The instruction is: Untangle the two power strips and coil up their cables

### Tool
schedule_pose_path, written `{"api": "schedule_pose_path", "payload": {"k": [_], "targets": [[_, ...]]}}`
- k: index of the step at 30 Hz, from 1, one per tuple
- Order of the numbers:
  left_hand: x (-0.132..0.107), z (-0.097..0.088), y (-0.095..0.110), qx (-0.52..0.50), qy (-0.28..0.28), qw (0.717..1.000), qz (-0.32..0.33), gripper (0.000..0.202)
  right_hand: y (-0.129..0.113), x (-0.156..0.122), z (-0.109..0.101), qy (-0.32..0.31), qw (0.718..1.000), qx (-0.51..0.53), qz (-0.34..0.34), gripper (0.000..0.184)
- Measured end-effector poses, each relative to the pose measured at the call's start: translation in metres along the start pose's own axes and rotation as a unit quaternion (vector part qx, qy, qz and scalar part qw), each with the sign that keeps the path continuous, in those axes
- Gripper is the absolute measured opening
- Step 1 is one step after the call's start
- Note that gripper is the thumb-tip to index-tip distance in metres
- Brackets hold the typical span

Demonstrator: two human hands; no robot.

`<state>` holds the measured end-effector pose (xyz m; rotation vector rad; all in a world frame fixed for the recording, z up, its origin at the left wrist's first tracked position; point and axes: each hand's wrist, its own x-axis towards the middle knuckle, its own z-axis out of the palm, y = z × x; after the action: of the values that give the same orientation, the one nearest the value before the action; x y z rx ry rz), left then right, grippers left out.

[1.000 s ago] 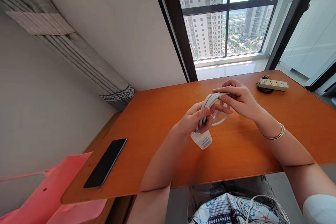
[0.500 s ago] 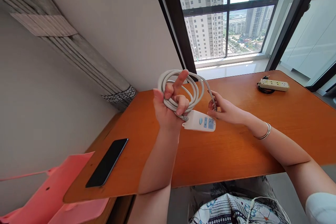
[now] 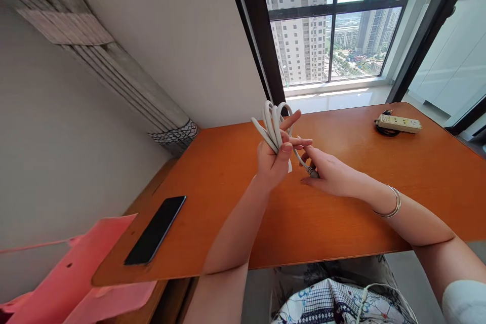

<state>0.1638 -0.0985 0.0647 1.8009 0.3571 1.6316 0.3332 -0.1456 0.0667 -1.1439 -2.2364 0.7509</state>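
My left hand point(image 3: 274, 162) is raised above the orange table point(image 3: 228, 202) and grips a coil of white cable point(image 3: 272, 124), the loops standing upright above my fingers. The white power strip body on that cable is almost hidden behind my left hand; only a white sliver point(image 3: 290, 166) shows. My right hand point(image 3: 329, 174) sits just to the right, pinching the cable's end point(image 3: 311, 170) between thumb and fingers. A silver bangle point(image 3: 391, 203) is on my right wrist.
A second beige power strip point(image 3: 398, 122) with a dark cord lies at the table's far right. A black phone point(image 3: 155, 230) lies face down near the left front edge. A pink plastic piece point(image 3: 64, 273) sits lower left. A window stands behind the table.
My left hand lifted the coil from table height, then turned it so the loops stand edge-on. The strip body swung behind my hand. My right hand slid to the cable's end.
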Motion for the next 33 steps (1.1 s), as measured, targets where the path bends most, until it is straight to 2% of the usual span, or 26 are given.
{"api": "schedule_pose_path", "payload": {"k": [2, 5, 8, 10, 12, 15, 17, 19, 22, 25, 29, 33], "targets": [[-0.003, -0.003, -0.003, 0.039, -0.027, 0.999, 0.01, 0.038, -0.001, 0.001, 0.0, -0.023, 0.978, 0.206, -0.005, 0.073], [-0.004, -0.005, -0.004, 0.064, -0.031, 0.997, 0.035, 0.039, -0.001, 0.004, 0.0, -0.071, 0.894, 0.443, -0.01, 0.071], [-0.001, -0.007, -0.002, 0.063, -0.024, 0.996, 0.059, 0.041, 0.0, 0.008, 0.002, -0.035, 0.839, 0.543, 0.026, 0.055], [0.002, -0.007, -0.001, 0.054, -0.016, 0.996, 0.066, 0.041, 0.001, 0.01, 0.006, -0.004, 0.831, 0.555, 0.027, 0.054], [0.003, -0.006, 0.0, 0.04, -0.017, 0.997, 0.067, 0.04, 0.002, 0.01, 0.01, 0.003, 0.847, 0.531, -0.003, 0.064], [0.001, -0.003, 0.004, 0.014, -0.039, 0.998, 0.041, 0.04, 0.003, 0.008, 0.014, 0.032, 0.898, 0.438, -0.034, 0.076], [-0.001, 0.001, 0.008, -0.003, -0.042, 0.999, -0.003, 0.043, 0.004, 0.005, 0.013, 0.092, 0.94, 0.325, -0.038, 0.078], [-0.003, 0.007, 0.012, -0.023, -0.041, 0.998, -0.051, 0.045, 0.006, 0.002, 0.011, 0.168, 0.969, 0.173, -0.049, 0.08], [-0.004, 0.016, 0.013, -0.069, -0.042, 0.99, -0.119, 0.05, 0.008, 0.0, 0.006, 0.255, 0.963, -0.034, -0.081, 0.074], [-0.004, 0.024, 0.01, -0.117, -0.031, 0.977, -0.177, 0.062, 0.005, -0.002, 0.003, 0.278, 0.944, -0.142, -0.106, 0.066], [-0.005, 0.026, 0.004, -0.158, -0.047, 0.96, -0.228, 0.081, -0.002, -0.003, 0.002, 0.292, 0.933, -0.178, -0.115, 0.07], [-0.009, 0.019, 0.004, -0.17, -0.136, 0.945, -0.243, 0.081, -0.007, -0.002, 0.0, 0.308, 0.928, -0.18, -0.107, 0.077]]}}
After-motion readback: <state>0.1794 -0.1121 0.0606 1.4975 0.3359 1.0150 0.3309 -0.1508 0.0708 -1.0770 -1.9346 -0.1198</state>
